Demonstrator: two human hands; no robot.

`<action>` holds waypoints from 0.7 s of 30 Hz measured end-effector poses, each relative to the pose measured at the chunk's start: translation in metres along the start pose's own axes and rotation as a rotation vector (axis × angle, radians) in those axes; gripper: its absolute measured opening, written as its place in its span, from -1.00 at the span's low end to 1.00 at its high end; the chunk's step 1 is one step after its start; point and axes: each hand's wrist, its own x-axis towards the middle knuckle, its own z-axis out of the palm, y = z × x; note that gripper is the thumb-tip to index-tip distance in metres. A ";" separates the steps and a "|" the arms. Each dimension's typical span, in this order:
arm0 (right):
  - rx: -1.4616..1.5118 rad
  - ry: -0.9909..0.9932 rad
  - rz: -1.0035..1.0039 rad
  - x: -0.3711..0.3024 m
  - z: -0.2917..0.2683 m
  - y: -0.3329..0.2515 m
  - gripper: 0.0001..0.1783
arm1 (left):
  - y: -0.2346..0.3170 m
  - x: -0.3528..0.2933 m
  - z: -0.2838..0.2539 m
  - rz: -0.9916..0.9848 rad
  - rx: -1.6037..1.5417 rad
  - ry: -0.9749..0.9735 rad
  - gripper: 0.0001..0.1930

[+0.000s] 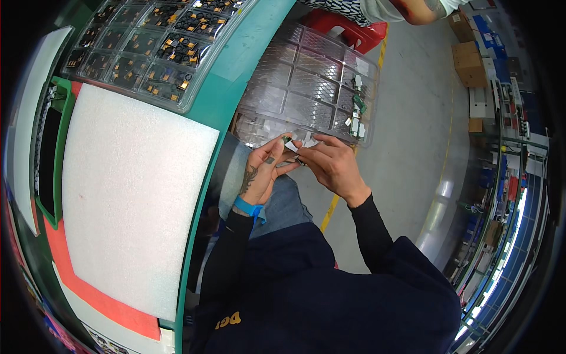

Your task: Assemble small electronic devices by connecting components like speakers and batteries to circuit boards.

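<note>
My left hand (263, 171), with a blue band at its wrist, pinches a small green circuit board with a white part (291, 145) between thumb and fingers. From the right, my right hand (333, 163) closes its fingertips on the same small piece, and its exact shape is partly hidden by the fingers. Just beyond both hands lies a transparent compartment tray (315, 79). Several small green and white boards (358, 112) rest in its right-hand compartments, and pale flat pieces (259, 128) show along its near edge.
On the green workbench (233, 65) to my left are a white foam sheet (135, 194), a tray of small black and orange parts (156, 50) and a green bin (59, 147). A red stool (348, 29) and another person's arm (413, 9) are at the top. Loaded shelves (501, 153) line the right.
</note>
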 end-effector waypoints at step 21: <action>0.135 -0.059 0.163 -0.010 0.001 -0.010 -0.78 | -0.001 0.001 -0.003 -0.033 -0.047 -0.023 -0.53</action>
